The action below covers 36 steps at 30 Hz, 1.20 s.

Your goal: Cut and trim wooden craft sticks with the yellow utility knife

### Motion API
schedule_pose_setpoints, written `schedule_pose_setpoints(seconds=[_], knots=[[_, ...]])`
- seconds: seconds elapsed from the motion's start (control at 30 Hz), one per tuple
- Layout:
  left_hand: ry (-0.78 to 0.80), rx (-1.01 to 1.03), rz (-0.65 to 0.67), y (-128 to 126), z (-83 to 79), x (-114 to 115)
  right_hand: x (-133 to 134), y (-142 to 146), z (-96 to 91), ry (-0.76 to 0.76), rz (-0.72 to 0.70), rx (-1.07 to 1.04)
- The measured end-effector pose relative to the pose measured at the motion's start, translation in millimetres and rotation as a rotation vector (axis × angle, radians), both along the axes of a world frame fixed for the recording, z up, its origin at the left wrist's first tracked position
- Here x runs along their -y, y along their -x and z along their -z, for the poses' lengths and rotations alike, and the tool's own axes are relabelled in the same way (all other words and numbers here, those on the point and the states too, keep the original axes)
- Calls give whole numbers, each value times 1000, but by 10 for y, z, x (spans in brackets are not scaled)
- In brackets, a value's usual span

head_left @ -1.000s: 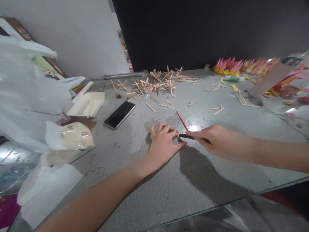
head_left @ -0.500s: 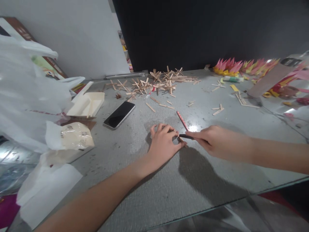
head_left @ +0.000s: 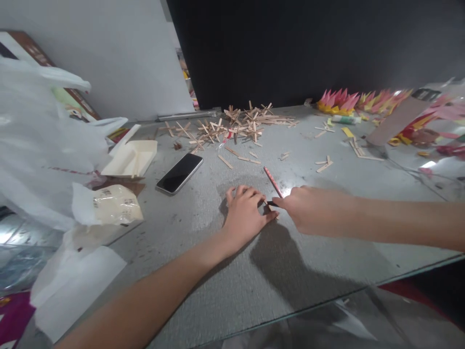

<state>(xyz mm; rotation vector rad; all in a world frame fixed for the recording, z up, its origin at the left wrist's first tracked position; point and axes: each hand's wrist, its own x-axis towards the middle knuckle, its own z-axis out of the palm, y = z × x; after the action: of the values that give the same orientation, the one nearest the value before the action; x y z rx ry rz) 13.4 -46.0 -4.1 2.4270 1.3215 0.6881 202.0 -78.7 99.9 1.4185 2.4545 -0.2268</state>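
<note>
My left hand (head_left: 246,214) rests on the grey table (head_left: 203,271), fingers curled and pressed down on a small wooden stick piece (head_left: 271,209) between thumb and forefinger. Just to its right, my right hand (head_left: 308,210) is closed round a thin dark tool (head_left: 273,204) whose tip touches that stick piece. A pink pencil (head_left: 272,181) lies on the table just behind both hands.
A black phone (head_left: 179,172) lies to the left. A heap of wooden sticks (head_left: 236,127) sits at the back, loose sticks (head_left: 325,166) to the right. Pink and yellow paper shapes (head_left: 339,101) line the far right. White plastic bags (head_left: 39,145), a cream box (head_left: 131,156) and paper crowd the left.
My right hand has slid a little left, closer to my left hand, so less of the dark tool shows. The left hand has stayed put.
</note>
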Motion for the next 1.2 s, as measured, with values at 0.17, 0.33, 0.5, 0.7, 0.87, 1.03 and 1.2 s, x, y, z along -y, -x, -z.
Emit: schedule_pose_setpoints(seconds=[0.17,0.33,0.5,0.7,0.87,1.03,1.2], knots=[[5,-28,0,2,-23,-3,-7,-81,-6,-51,6,-39],[-18,-40,6,1,-21,0,80,-214,90,-130,64,-104],[-25,-51,4,2,-3,-7,109,-257,219,-173,21,-169],[-20,-22,8,3,-8,-6,118,-210,201,-136,32,-141],[-3,-27,6,0,-10,0,130,-210,196,-137,32,-128],[-17,-17,0,-3,-3,3,131,-212,198,-117,53,-143],[-23,-23,-5,-3,-6,5,143,-204,175,-117,65,-136]])
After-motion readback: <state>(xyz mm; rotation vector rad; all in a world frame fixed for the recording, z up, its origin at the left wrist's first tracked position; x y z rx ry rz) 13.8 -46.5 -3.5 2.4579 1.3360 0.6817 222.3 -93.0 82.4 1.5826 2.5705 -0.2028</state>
